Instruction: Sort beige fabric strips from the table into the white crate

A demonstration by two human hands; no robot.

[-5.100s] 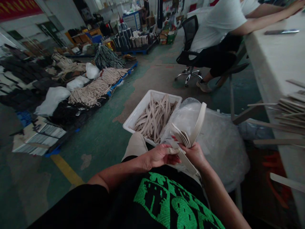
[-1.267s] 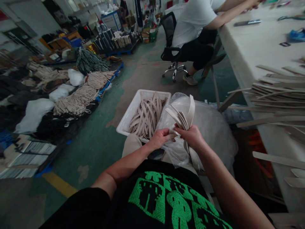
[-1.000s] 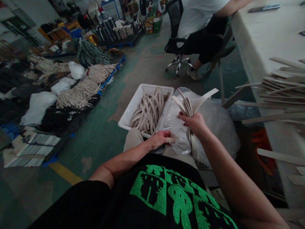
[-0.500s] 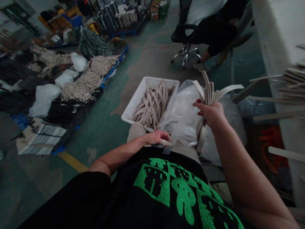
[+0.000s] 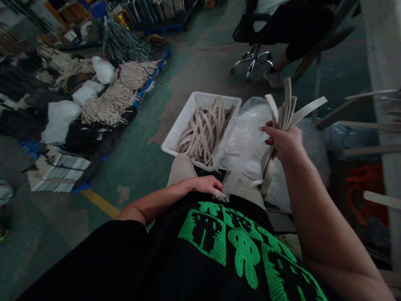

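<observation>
My right hand [image 5: 286, 140] is closed around a bundle of flat beige straps [image 5: 285, 110]. Their upper ends fan out above the fist and the looped lower part hangs below it. A translucent plastic strip [image 5: 237, 169] slants from near the right fingertips down to my left hand [image 5: 208, 186]. The left fingers are pinched together at my waist, over the strip's lower end; the exact grip is partly hidden. Past my knees, a white plastic crate [image 5: 171, 140] holds a tangle of similar beige straps [image 5: 203, 129]. Beside it lies a clear plastic bag [image 5: 247, 125], just left of the bundle.
More strap ends jut from the table [image 5: 380, 54] on the right. A seated person's leg and a wheeled office chair [image 5: 252, 29] are ahead. To the left, pallets carry cord bundles [image 5: 108, 104], white bags [image 5: 59, 119] and stacked pieces [image 5: 61, 173].
The view has shifted slightly, so the crate, bag and table sit a little further right. Both hands keep their closed grips, and the bundle stands slightly higher in view.
</observation>
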